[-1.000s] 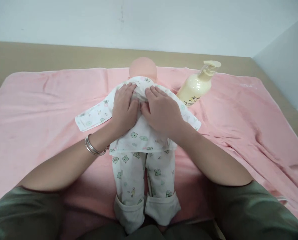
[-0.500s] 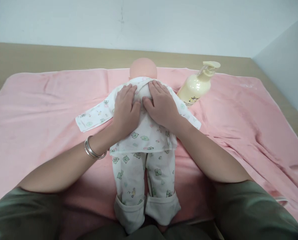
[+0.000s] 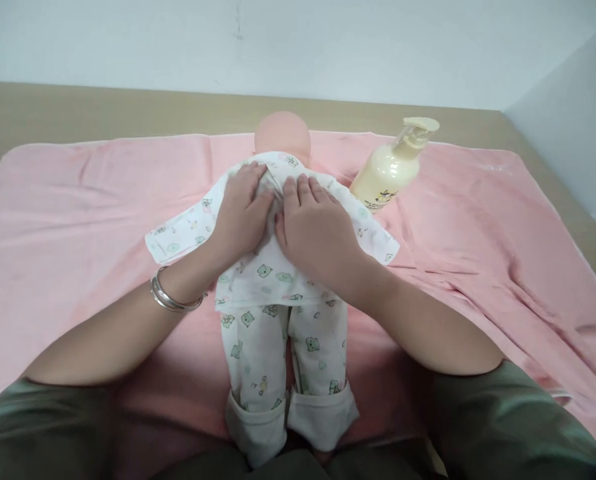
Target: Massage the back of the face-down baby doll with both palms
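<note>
A baby doll (image 3: 282, 137) lies face down, its bald head pointing away from me. It wears a white printed long-sleeved top (image 3: 273, 273) and matching trousers (image 3: 258, 353) with turned-up cuffs. On the left of its upper back rests my left hand (image 3: 243, 210), flat and open, with a silver bangle (image 3: 173, 293) on the wrist. My right hand (image 3: 321, 230) lies flat on the right of the back, fingers stretched out towards the head. The fabric creases between the two hands. Neither hand grips anything.
Under the doll a pink blanket (image 3: 88, 253) spreads over a wooden table (image 3: 128, 110). A cream pump bottle (image 3: 388, 170) leans beside the doll's right-hand sleeve. White walls (image 3: 298, 47) stand behind and to the right.
My right hand has slid a little down the back and towards the middle. My left hand has shifted slightly left, and the top's fabric has creased differently between them.
</note>
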{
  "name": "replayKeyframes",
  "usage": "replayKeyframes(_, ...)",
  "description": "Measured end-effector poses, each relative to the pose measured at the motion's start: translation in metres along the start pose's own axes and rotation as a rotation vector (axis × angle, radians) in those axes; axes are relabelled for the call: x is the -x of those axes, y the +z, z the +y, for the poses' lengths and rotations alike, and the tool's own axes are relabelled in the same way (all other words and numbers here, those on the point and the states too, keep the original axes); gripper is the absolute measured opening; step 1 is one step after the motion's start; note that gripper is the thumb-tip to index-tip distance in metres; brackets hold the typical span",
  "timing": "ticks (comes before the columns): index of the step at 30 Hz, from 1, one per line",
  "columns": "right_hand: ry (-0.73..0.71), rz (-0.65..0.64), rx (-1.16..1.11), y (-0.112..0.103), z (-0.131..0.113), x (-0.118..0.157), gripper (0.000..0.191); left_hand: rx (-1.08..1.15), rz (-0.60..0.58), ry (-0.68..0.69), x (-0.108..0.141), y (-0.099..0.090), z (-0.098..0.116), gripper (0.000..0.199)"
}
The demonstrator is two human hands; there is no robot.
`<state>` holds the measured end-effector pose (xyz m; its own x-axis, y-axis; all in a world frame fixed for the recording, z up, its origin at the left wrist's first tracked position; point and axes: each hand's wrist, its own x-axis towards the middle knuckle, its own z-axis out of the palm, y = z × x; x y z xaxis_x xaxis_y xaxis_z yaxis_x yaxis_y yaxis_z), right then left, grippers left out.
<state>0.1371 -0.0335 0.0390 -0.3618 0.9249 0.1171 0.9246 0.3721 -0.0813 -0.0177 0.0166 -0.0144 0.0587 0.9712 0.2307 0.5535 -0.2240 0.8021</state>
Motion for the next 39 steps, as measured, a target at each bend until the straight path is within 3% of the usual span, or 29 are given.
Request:
replayKeyframes(3, -0.006, -0.061, -0.092, -0.002, 0.012, -0.011, 0.062, -0.037, 0.031, 0.078, 0.018, 0.008, 0.005, 0.056)
replayKeyframes(6, 0.097, -0.148, -0.221, -0.003, 0.027, -0.026, 0.068, -0.099, 0.033, 0.193, 0.038, 0.017, 0.015, 0.056)
replayKeyframes(9, 0.15, -0.143, -0.246, -0.002, 0.029, -0.031, 0.072, -0.127, 0.025, 0.232, 0.045, 0.018, 0.019, 0.059)
replayKeyframes(13, 0.102, -0.107, -0.169, -0.002, 0.013, -0.013, 0.069, -0.03, 0.028, 0.193, 0.028, 0.011, 0.006, 0.06)
replayKeyframes(19, -0.007, -0.075, -0.143, -0.007, -0.005, 0.011, 0.067, -0.004, 0.044, 0.019, 0.001, 0.003, -0.009, 0.055)
replayKeyframes(23, 0.018, -0.126, -0.274, -0.004, 0.015, -0.013, 0.069, -0.083, 0.037, 0.167, 0.015, 0.006, 0.0, 0.052)
replayKeyframes(27, 0.094, -0.09, -0.356, 0.006, 0.034, -0.037, 0.071, -0.168, -0.011, 0.312, 0.028, 0.009, 0.007, 0.053)
replayKeyframes(30, 0.09, -0.054, -0.299, 0.009, 0.029, -0.033, 0.068, -0.121, -0.005, 0.266, 0.02, 0.007, 0.0, 0.054)
replayKeyframes(36, 0.031, -0.09, -0.058, -0.006, -0.004, 0.007, 0.07, -0.04, 0.064, 0.142, 0.004, 0.002, -0.014, 0.043)
replayKeyframes(39, -0.004, -0.111, -0.086, -0.009, -0.004, 0.011, 0.069, -0.039, 0.09, 0.131, 0.007, 0.004, -0.013, 0.042)
